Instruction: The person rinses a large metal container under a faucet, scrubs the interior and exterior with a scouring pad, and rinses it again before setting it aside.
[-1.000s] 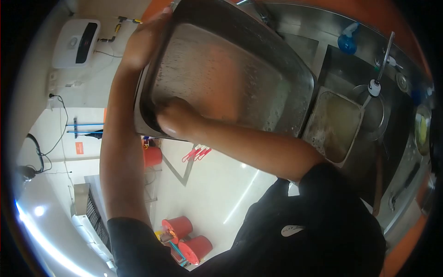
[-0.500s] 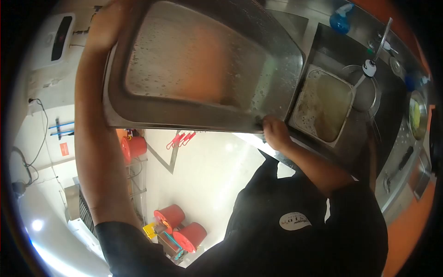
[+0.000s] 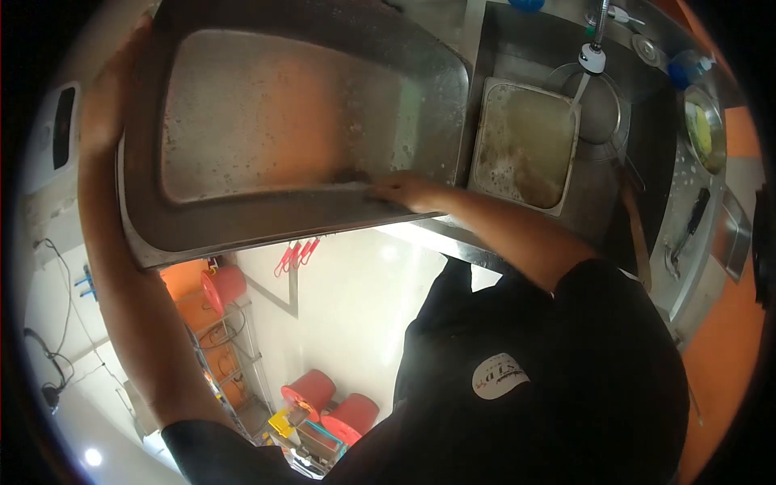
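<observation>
A large, deep stainless steel pan (image 3: 267,230) fills the upper left, its wet, spotted inside facing me. My left hand (image 3: 121,85) grips its far-left rim, with the fingertips partly out of sight. Inside the pan, near the wall closest to me, is my right hand (image 3: 408,191). Its fingers are bent and pressed together against the steel, and whatever they hold is hidden. To the right, a smaller square steel pan (image 3: 525,149) holds cloudy water with brownish residue and foam.
A spray tap (image 3: 592,58) runs water into the small pan, which stands in a dark sink (image 3: 501,48) beside a round strainer (image 3: 618,129). At right are a bowl (image 3: 719,153) with something yellow-green and a black-handled utensil (image 3: 697,214). Red buckets (image 3: 352,416) stand below.
My right hand has moved from the large pan's near right corner leftward to its inner wall. The view has shifted, so the pan and sink appear farther left. My left hand keeps its hold.
</observation>
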The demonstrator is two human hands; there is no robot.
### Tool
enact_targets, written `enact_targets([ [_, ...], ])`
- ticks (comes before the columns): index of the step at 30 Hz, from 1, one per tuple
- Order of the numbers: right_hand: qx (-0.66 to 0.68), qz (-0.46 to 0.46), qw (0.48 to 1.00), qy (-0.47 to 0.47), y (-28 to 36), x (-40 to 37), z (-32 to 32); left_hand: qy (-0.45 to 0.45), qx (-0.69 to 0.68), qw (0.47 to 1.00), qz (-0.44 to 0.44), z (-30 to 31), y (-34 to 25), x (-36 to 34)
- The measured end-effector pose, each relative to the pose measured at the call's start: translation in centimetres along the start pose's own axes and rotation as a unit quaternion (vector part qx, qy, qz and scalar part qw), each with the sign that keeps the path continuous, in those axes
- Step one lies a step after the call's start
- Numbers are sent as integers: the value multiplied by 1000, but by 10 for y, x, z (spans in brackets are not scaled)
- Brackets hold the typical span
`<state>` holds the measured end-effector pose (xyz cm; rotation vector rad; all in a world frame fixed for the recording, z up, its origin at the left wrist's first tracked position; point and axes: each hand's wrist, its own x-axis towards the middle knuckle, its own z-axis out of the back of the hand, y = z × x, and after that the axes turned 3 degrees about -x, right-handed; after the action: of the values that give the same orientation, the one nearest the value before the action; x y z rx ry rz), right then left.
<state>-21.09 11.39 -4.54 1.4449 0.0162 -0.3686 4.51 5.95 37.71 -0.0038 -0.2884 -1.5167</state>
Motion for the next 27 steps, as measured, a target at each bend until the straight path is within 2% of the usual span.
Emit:
enact_targets([
  [1, -225, 63, 972, -9, -23, -10, 13, 11, -18, 999, -47, 2, 11, 2],
  [2, -437, 125, 890, -16, -39, -16, 25, 22, -35, 995, -93, 5, 19, 4],
  [3, -484, 128, 866, -6, -38, -18, 43, 36, 15, 994, -98, 10, 23, 8],
  [4, -529, 131, 838, 4, -29, -19, 64, 38, 18, 995, -94, 15, -1, 4],
  [6, -522, 53, 851, -28, -20, -1, 107, 44, -67, 997, 13, 19, -72, -6],
  [7, -522, 55, 851, -27, -32, 14, 118, 29, -91, 995, 42, 17, -76, -3],
  [8, -561, 59, 805, -185, -52, 33, 122, 20, -95, 994, 54, 16, -69, -2],
  [9, -583, 63, 736, -339, -68, 49, 119, 12, -96, 993, 62, 15, -64, 0],
  [10, -582, 66, 735, -341, -83, 64, 101, 7, -97, 993, 67, 16, -60, 1],
  [12, -314, 16, 841, -440, -95, 91, 55, 2, -99, 992, 75, 16, -59, 1],
  [13, -459, -14, 827, -325, -66, 71, 36, 2, -104, 991, 80, 16, -61, 0],
  [15, -376, -20, 876, -300, -50, 63, -18, 1, -112, 990, 86, 16, -65, -3],
  [17, -336, -172, 898, -225, -9, 59, -48, 1, -121, 988, 93, 15, -64, -1],
  [18, -338, -175, 897, -226, 8, 52, -46, 1, -122, 988, 95, 14, -64, 0],
  [20, -171, -91, 959, -208, 58, 26, -21, 1, -132, 986, 102, 11, -67, -1],
  [22, 3, 1, 983, -183, 87, 11, -1, 3, -144, 983, 118, 10, -69, 1],
  [23, 1, 0, 983, -184, 76, 19, -4, 2, -145, 982, 117, 10, -60, 2],
  [25, 115, 216, 939, -242, 42, 45, -11, 10, 17, 1000, 10, 12, -31, 2],
  [26, 118, 214, 940, -240, 36, 54, 3, 15, 17, 1000, 12, 11, -26, 2],
  [27, -30, 145, 932, -331, 29, 66, 22, 19, 3, 996, 84, 11, -22, 3],
])
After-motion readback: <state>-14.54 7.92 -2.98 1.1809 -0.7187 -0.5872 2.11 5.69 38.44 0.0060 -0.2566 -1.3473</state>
